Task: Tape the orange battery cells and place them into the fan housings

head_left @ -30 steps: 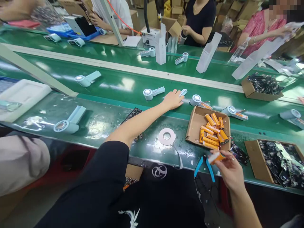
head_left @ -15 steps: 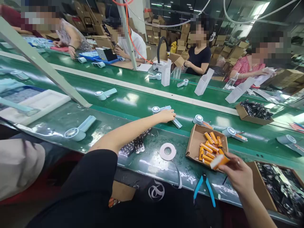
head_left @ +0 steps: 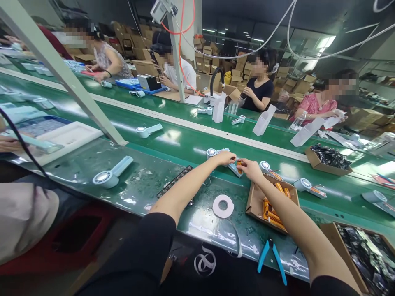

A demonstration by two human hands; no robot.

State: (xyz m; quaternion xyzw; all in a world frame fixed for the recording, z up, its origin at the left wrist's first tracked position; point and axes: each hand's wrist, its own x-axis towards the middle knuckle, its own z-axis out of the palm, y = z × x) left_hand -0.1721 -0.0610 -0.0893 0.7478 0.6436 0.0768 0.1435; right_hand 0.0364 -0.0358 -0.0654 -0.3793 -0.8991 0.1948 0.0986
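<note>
My left hand (head_left: 226, 158) rests on a pale blue handheld fan (head_left: 216, 153) lying on the green conveyor belt (head_left: 173, 142), fingers pinching its handle. My right hand (head_left: 249, 169) is stretched out beside it and grips an orange battery (head_left: 239, 166) held against the fan's handle end. Both hands meet just left of a small cardboard box (head_left: 254, 196) with several orange batteries in it.
A white tape roll (head_left: 223, 206) and blue pliers (head_left: 273, 254) lie on the near ledge. More fans (head_left: 111, 174) sit along the belt. A box of dark parts (head_left: 367, 250) stands at the right. Across the belt sit several people with boxes.
My right hand carried the orange battery from the near edge forward to the fan under my left hand. My left hand drew the fan slightly nearer. The camera tilted up.
</note>
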